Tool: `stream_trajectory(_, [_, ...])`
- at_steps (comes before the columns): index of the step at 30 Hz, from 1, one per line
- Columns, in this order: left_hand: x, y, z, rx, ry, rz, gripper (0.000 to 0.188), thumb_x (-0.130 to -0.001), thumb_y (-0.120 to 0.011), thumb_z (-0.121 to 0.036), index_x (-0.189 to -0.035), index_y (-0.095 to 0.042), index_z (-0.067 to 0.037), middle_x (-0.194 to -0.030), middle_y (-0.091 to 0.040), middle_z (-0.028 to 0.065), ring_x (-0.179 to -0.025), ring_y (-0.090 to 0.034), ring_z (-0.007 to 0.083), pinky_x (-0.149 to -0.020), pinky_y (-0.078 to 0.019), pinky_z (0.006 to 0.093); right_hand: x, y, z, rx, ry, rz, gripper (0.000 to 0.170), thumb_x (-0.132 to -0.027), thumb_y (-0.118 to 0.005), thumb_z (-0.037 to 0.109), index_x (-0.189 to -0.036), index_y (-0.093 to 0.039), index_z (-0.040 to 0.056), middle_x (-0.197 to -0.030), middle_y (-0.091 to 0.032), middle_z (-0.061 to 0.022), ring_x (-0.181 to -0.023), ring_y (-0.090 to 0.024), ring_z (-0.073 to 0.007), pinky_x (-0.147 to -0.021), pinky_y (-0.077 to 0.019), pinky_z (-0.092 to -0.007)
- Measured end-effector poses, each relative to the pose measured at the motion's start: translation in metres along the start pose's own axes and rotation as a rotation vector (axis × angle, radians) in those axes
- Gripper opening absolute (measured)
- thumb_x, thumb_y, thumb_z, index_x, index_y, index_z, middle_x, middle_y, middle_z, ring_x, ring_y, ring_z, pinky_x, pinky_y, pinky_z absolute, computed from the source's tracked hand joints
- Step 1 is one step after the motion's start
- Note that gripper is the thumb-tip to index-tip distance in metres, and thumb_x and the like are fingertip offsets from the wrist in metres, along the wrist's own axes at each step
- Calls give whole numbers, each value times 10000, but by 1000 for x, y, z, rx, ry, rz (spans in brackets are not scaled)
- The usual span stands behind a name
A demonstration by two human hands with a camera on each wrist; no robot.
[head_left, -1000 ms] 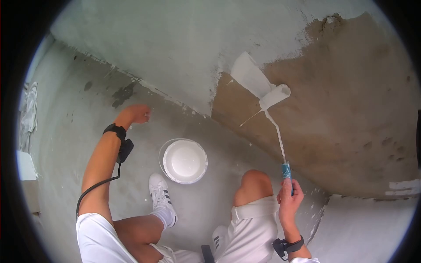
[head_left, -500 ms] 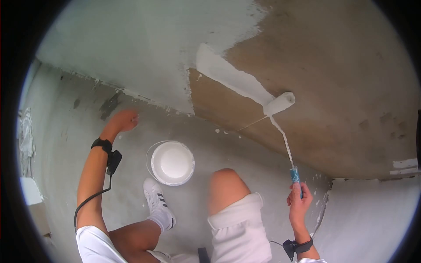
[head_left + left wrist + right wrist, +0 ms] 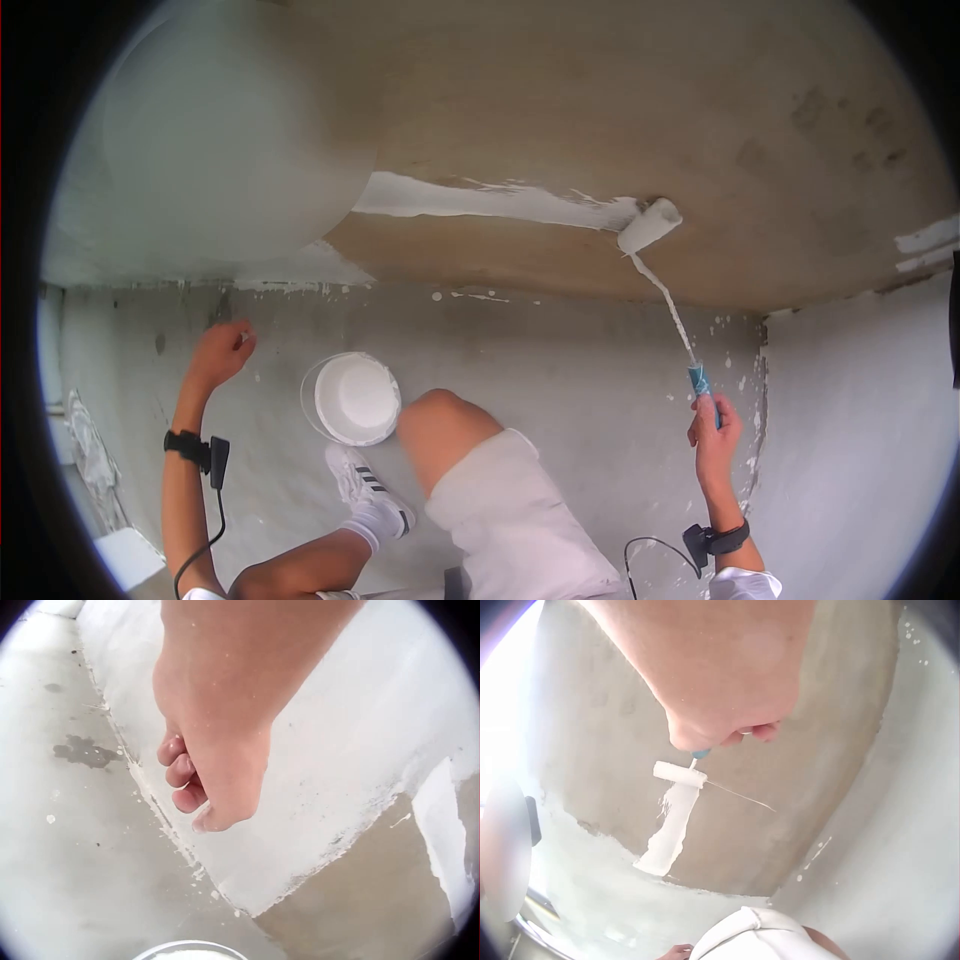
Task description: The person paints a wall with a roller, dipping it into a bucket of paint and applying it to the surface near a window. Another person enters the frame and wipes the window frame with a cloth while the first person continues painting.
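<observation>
In the head view my right hand (image 3: pixel 716 435) grips the blue handle of a paint roller (image 3: pixel 650 226). Its paint-coated sleeve lies against the bare brown part of the wall (image 3: pixel 520 110), at the right end of a wet white stripe (image 3: pixel 480 200). The right wrist view has the roller (image 3: pixel 679 773) beyond my knuckles, the same stripe running off from it. My left hand (image 3: pixel 222 352) hangs free over the floor with loosely curled fingers, holding nothing; the left wrist view shows those fingers (image 3: pixel 180 771) bent. Below and right of it stands a white bucket (image 3: pixel 358 398) of white paint.
Paint drips and splatters mark the floor (image 3: pixel 560 400) along the wall's foot. A white side wall (image 3: pixel 860 430) meets the corner at right. My knee (image 3: pixel 445 430) and shoe (image 3: pixel 365 490) are close by the bucket. A blurred pale shape (image 3: pixel 240 140) covers the upper left.
The roller has travelled right along the wall, stretching the white stripe behind it. My view has turned and shifted right, and my left hand stays free.
</observation>
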State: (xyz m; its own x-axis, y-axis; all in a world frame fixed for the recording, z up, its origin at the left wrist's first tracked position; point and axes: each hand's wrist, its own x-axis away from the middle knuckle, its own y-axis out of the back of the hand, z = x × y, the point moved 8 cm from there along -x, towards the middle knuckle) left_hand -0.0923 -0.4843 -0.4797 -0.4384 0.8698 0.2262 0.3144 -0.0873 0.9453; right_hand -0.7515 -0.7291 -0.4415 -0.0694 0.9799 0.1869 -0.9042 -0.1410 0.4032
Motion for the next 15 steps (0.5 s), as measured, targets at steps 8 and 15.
stream_trajectory(8, [65,102,-151,-167,-243,-111,72,-816,-630,-134,-851,-631,-71,-607,-561,129,-572,-539,340,-556,-400,448,1,67,-17,-37,-46,-124,309,-963,-615,311,-891,-592,12,-595,-430,67,-479,-377,-15,-415,-276,-206])
stream_trajectory(15, [128,147,-263,-209,-369,-307,47,-777,-658,-72,-789,-613,-68,-596,-547,72,-573,-504,280,-544,-379,397,-11,79,-23,-73,-56,-60,331,-967,-599,332,-875,-572,15,-581,-432,51,-458,-368,-25,-400,-309,-216])
